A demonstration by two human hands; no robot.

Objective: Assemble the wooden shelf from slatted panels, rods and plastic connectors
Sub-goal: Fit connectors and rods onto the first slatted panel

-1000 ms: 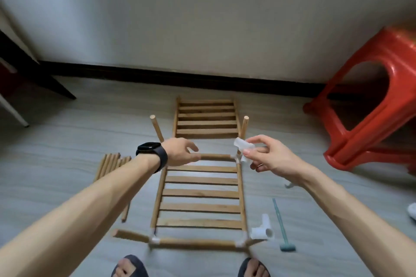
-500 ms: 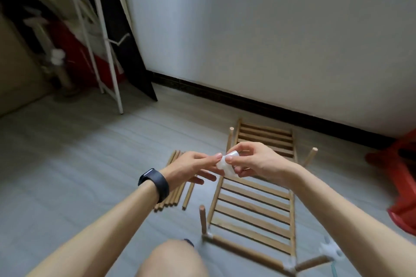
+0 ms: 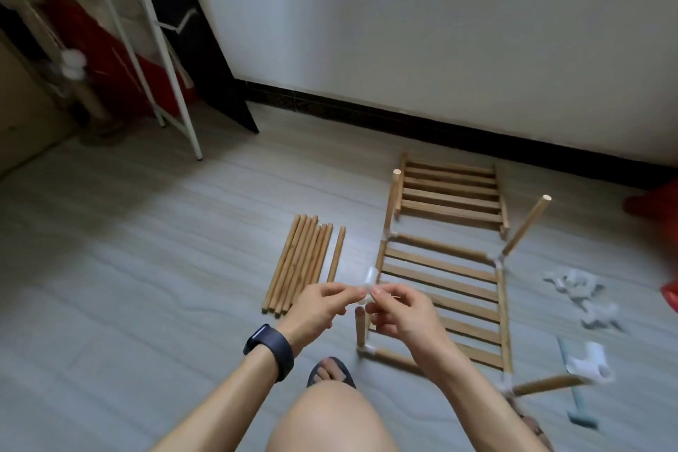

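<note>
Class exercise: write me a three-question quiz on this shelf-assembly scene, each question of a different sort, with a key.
1. Multiple choice: what do the left hand and right hand pinch between them? A) a screwdriver B) a white plastic connector C) a roll of tape
2. True or false: the bundle of loose rods lies on the floor to the left of the slatted panel.
3. Fill in: the dark wristband is on the ___ wrist.
Key: 1 B; 2 true; 3 left.
</note>
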